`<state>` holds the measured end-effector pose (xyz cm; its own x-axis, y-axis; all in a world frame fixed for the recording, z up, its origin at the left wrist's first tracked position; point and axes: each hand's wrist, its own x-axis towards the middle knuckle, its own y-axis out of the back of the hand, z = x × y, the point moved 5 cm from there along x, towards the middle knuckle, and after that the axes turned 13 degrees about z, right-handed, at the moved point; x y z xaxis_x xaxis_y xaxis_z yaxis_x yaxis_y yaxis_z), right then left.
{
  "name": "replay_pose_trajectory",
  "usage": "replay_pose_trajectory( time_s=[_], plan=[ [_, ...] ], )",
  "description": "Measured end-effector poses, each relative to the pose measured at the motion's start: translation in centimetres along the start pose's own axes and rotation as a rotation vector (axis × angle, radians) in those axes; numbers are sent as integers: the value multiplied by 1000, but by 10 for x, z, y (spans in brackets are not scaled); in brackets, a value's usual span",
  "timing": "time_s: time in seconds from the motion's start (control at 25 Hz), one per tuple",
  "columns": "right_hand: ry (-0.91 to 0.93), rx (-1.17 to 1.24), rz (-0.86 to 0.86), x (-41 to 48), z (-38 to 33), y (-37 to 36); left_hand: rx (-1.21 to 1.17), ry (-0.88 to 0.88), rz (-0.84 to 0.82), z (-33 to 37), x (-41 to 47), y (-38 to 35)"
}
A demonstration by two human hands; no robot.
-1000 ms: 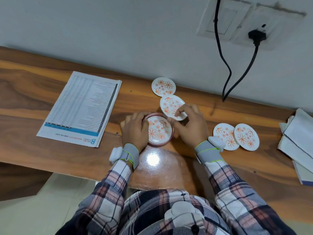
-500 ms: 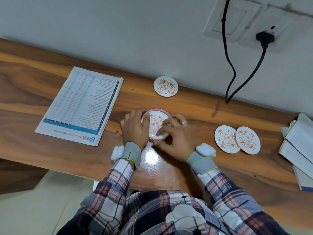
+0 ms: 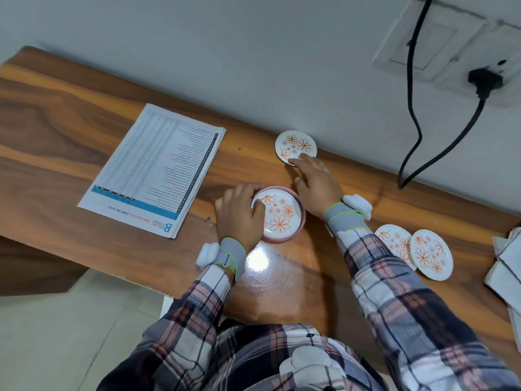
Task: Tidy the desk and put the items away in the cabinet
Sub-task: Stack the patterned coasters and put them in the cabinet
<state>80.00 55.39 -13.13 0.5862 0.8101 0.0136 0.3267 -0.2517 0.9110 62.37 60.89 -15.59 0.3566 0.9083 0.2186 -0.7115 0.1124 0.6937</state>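
Note:
A pink round holder (image 3: pixel 300 221) stands on the wooden desk (image 3: pixel 70 142), with white coasters printed with orange flowers stacked in it (image 3: pixel 280 214). My left hand (image 3: pixel 239 217) grips the holder's left side, thumb on the top coaster. My right hand (image 3: pixel 315 179) reaches toward the wall, its straight fingertips touching the near edge of a lone coaster (image 3: pixel 296 145). Two more coasters lie overlapping at the right (image 3: pixel 394 241) (image 3: pixel 431 255).
A printed newspaper sheet (image 3: pixel 158 170) lies flat at the left. Folded papers (image 3: pixel 507 266) sit at the desk's right edge. A black cable (image 3: pixel 414 114) hangs from a wall socket (image 3: pixel 485 80) down to the desk's back edge.
My right hand has left the holder, where it put down a coaster, and stretched out to the coaster by the wall. My left hand stays on the holder.

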Motion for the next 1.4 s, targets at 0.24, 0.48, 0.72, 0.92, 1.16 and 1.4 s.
replay_pose_trajectory(
  time_s=[0.24,0.48,0.72,0.92,1.16,1.4],
  plan=[
    [-83,-96,146,-17,24,4,25,-20,6,2,-2,-4],
    [-147,-8,213,-55,40,8,19,-28,-9,2,-2,-4],
    [-270,159,293,-71,32,20,10,-18,-21,2,-2,-2],
    [19,327,329,-100,-12,32,-43,-18,12,4,-3,1],
    [130,50,206,-114,-22,8,-47,-53,13,4,-3,3],
    [47,71,149,-120,-16,7,63,-117,-52,5,-4,-7]
  ],
)
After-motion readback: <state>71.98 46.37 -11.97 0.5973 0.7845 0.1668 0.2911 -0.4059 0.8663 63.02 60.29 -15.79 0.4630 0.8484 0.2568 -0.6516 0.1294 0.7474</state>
